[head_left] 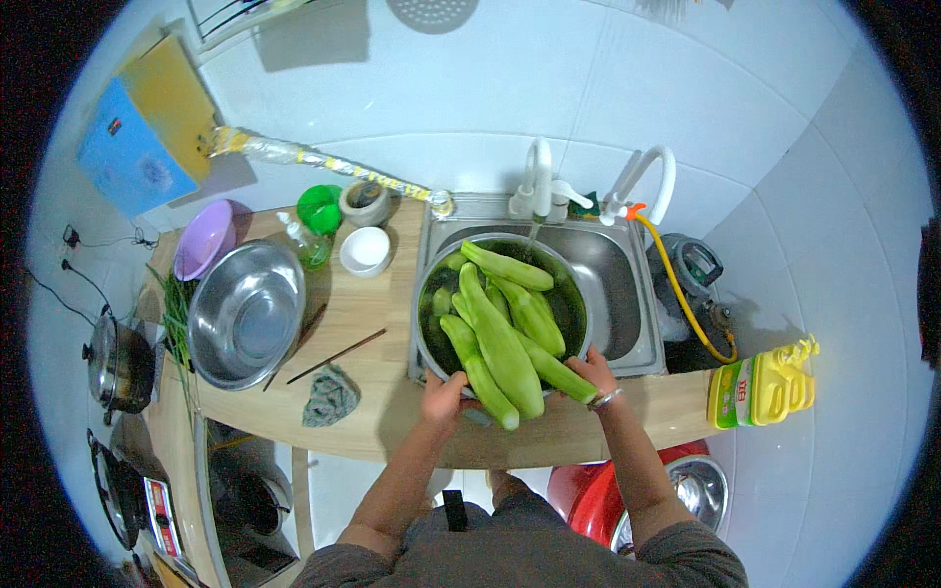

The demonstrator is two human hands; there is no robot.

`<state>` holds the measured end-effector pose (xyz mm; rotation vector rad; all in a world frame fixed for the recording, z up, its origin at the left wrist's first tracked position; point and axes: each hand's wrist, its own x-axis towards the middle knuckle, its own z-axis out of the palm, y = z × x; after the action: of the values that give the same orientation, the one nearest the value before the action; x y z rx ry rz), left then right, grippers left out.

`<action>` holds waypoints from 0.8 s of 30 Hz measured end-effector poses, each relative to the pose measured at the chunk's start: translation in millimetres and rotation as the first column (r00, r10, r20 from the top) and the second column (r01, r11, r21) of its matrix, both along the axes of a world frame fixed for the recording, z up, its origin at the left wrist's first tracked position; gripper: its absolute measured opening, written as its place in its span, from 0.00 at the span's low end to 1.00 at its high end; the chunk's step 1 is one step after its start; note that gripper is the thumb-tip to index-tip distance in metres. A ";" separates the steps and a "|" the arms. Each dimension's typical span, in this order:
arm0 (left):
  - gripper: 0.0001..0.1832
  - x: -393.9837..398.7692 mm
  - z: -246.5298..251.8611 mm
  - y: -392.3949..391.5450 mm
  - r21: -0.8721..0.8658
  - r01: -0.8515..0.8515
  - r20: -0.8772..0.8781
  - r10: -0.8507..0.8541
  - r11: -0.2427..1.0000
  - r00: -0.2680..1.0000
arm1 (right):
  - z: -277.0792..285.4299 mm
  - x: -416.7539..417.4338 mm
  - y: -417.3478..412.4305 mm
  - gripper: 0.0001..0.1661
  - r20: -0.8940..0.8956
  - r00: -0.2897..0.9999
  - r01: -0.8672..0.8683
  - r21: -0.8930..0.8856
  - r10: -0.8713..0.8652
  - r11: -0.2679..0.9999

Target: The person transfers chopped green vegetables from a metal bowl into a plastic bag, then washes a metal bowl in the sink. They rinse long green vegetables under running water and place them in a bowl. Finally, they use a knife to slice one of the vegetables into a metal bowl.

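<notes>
A round metal basin (576, 283) heaped with several pale green courgettes (503, 345) sits over the left part of the steel sink (647, 323). My left hand (443, 395) grips the basin's near rim on the left, thumb on top. On the near right, my right hand (594, 372) holds the same rim; one courgette's end rests by its wrist, which wears a bracelet (607, 399). Some courgettes stick out past the near rim. Water runs from the white faucet (542, 173) into the basin, whose bottom is hidden.
Left on the wooden counter are a steel bowl (250, 312), a purple bowl (206, 239), a grey cloth (331, 397), chopsticks (337, 357), a white bowl (365, 251) and a stone mortar (365, 203). A yellow hose (680, 287) and detergent jug (764, 386) stand right. A red container (588, 496) is below.
</notes>
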<state>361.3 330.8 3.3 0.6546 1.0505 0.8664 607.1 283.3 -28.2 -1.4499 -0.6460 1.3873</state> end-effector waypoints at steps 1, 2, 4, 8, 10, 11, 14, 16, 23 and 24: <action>0.18 14.6 -0.5 5.6 -0.035 -0.020 0.007 0.020 0.999 1.000 | 0.8 11.2 6.4 0.22 -0.070 0.997 -0.012 -0.033 0.010 0.999; 0.26 23.6 -9.8 11.7 -0.071 0.039 0.103 -0.032 0.997 0.994 | -14.9 24.6 12.5 0.24 -0.038 0.999 -0.020 -0.038 0.018 0.999; 0.26 41.7 -19.5 24.7 -0.145 0.066 0.058 -0.058 0.987 0.997 | -42.7 48.3 24.7 0.24 -0.087 0.996 0.007 -0.072 -0.013 0.997; 0.26 67.4 -48.4 46.2 -0.266 -0.028 -0.026 0.022 0.964 0.999 | -77.5 70.0 46.2 0.16 -0.038 0.999 0.003 0.028 -0.002 1.000; 0.26 72.4 -69.3 60.2 -0.244 -0.006 -0.025 0.000 0.970 1.000 | -95.1 76.4 58.3 0.17 -0.060 0.998 0.021 -0.049 -0.024 0.999; 0.26 73.4 -77.3 65.3 -0.231 0.006 -0.025 -0.012 0.973 1.000 | -102.0 78.9 62.9 0.17 -0.070 0.997 0.030 -0.086 -0.036 0.996; 0.25 77.9 -82.4 78.4 -0.358 -0.092 -0.095 0.062 0.929 0.994 | -100.3 75.2 78.7 0.19 -0.105 0.994 -0.030 -0.164 0.013 0.986; 0.23 83.2 -89.8 86.5 -0.420 -0.086 -0.073 0.061 0.904 0.996 | -149.9 89.6 85.0 0.19 -0.014 1.000 -0.024 -0.164 0.022 0.986; 0.17 84.1 -124.8 102.5 -0.551 -0.146 -0.062 0.135 0.822 0.989 | -198.1 94.9 93.9 0.20 -0.056 0.994 -0.097 -0.107 0.091 0.990; 0.16 82.5 -127.1 104.2 -0.579 -0.200 -0.046 0.213 0.791 0.976 | -195.4 91.1 97.2 0.21 -0.003 0.995 -0.096 -0.101 0.096 0.990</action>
<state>443.8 435.0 -123.8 0.0068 1.3052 0.6785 698.1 380.5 -223.6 -1.5165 -0.6623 1.5119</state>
